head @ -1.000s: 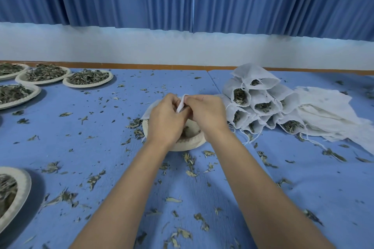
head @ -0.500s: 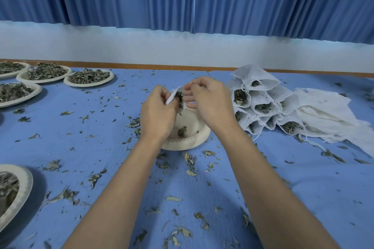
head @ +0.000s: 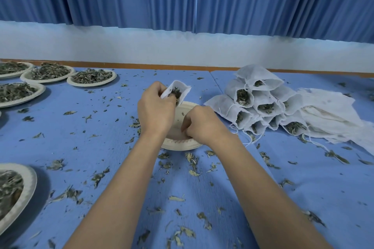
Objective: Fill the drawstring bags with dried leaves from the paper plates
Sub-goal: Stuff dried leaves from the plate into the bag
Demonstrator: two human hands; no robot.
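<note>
My left hand [head: 155, 109] grips a small white drawstring bag [head: 179, 89] by its mouth and holds it above the paper plate [head: 182, 143] at the table's middle. Dried leaves show inside the bag's opening. My right hand [head: 202, 125] is down in the plate with its fingers curled; what they hold is hidden. The plate looks almost bare, with only a few leaf bits.
A stack of filled bags [head: 255, 105] lies right of the plate, with flat unfilled bags [head: 332, 119] beyond it. Several plates of dried leaves [head: 92, 77] sit at the far left, and one more plate [head: 14, 192] at the near left. Loose leaves litter the blue tabletop [head: 101, 137].
My right hand left the bag's mouth and dropped into the plate. My left hand lifted the bag a little, and its opening now faces the camera.
</note>
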